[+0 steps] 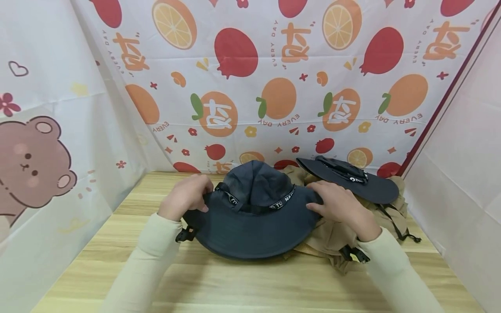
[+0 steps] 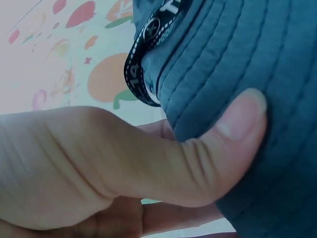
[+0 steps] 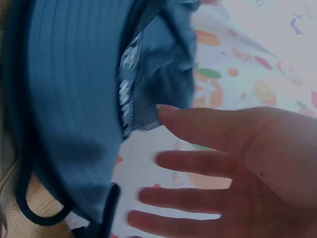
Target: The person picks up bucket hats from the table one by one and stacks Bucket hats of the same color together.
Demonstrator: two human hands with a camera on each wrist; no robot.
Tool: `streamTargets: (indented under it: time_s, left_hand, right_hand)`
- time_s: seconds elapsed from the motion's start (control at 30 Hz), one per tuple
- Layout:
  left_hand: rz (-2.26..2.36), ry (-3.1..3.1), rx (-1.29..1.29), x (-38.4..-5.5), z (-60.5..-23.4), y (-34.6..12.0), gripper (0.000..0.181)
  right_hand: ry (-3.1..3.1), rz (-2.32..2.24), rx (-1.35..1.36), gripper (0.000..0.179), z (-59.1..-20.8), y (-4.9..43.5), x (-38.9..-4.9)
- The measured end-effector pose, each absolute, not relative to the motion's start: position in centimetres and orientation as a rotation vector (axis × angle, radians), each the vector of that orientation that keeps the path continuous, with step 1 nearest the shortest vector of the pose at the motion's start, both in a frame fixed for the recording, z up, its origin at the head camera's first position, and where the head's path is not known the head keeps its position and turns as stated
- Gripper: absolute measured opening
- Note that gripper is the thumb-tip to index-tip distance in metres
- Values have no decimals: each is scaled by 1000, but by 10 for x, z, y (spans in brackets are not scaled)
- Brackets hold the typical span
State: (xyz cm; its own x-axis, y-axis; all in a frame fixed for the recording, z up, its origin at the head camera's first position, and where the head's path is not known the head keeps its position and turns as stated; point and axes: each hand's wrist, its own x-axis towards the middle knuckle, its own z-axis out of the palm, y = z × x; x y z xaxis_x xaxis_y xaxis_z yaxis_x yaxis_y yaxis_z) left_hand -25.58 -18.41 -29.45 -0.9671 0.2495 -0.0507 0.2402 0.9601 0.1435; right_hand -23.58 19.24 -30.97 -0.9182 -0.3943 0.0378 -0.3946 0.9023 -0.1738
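Observation:
A dark navy wide-brimmed sun hat (image 1: 254,237) is held with its crown toward the back and its brim toward me. Black tape with white lettering runs round the crown. My left hand (image 1: 185,198) pinches the left side of the brim; in the left wrist view the thumb (image 2: 233,124) presses on the stitched brim, with the fingers partly hidden behind. At the brim's right side is my right hand (image 1: 338,206). The right wrist view shows its fingers (image 3: 188,201) straight and spread, the thumb tip overlapping the mesh side of the crown.
To the right, a second dark hat (image 1: 377,189) lies on a pile of khaki fabric (image 1: 332,234) that reaches under the held hat's right side. A black cord (image 1: 395,221) hangs over the pile. Printed curtains (image 1: 266,143) enclose the wood-grain table (image 1: 235,287) at back and sides.

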Motion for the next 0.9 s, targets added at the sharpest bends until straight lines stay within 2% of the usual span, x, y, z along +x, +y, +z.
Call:
streamTargets:
  time_s: [0.13, 0.27, 0.5, 0.77, 0.9]
  left_hand:
    - [252, 3030, 399, -251, -291, -189, 38]
    - [264, 3008, 419, -251, -289, -196, 37]
    - [250, 2968, 428, -255, -284, -209, 36]
    - [285, 2930, 388, -255, -278, -229, 38]
    - [272, 2904, 372, -255, -275, -240, 38]
  right_hand:
    - [-3113, 316, 613, 62, -314, 196, -250]
    - [-3215, 346, 652, 60, -320, 199, -260]
    - [-3224, 360, 701, 48, -324, 198, -268]
    - [-3101, 488, 800, 15, -329, 187, -273]
    - [-2999, 562, 865, 19, -331, 180, -275]
